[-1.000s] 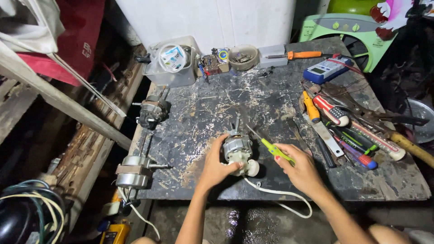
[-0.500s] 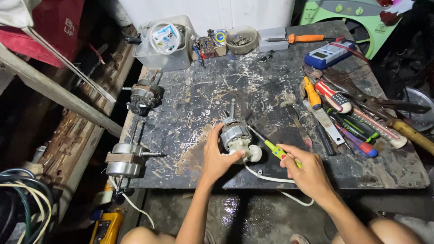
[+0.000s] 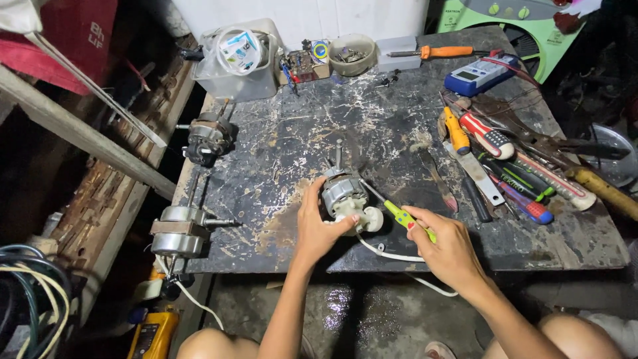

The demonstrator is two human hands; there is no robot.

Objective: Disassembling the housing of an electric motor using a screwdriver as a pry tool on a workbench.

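From the head camera, looking down: a small fan motor (image 3: 342,194) sits on the scratched black tabletop (image 3: 279,146), near the front edge and about midway between left and right. The left hand (image 3: 318,229) has its grip closed around the near side of the motor, thumb and fingers pressed on the pale plastic end (image 3: 362,216), steadying it. The right hand (image 3: 448,249) has its grip closed on a yellow-green screwdriver (image 3: 407,218), whose thin shaft runs up and left to meet the motor body.

The step in hand looks like work on a screw or fastening at the motor's side, with one hand bracing and the other driving. The next move would call for keeping the tip seated and the motor held firm, since the round body could roll or twist under the turning force.

The motor's long axis runs near to far, tilted slightly: its bare shaft (image 3: 339,151) points to the far side of the tabletop, and the plastic end faces the person. A white cord (image 3: 389,254) leaves the near end and trails right over the front edge.

Two more motors lie at the left edge, one further off (image 3: 207,137) and one nearer (image 3: 178,233). A row of screwdrivers and pliers (image 3: 505,166) is spread at the right, well apart from the hands, with a blue meter (image 3: 480,75) beyond them.
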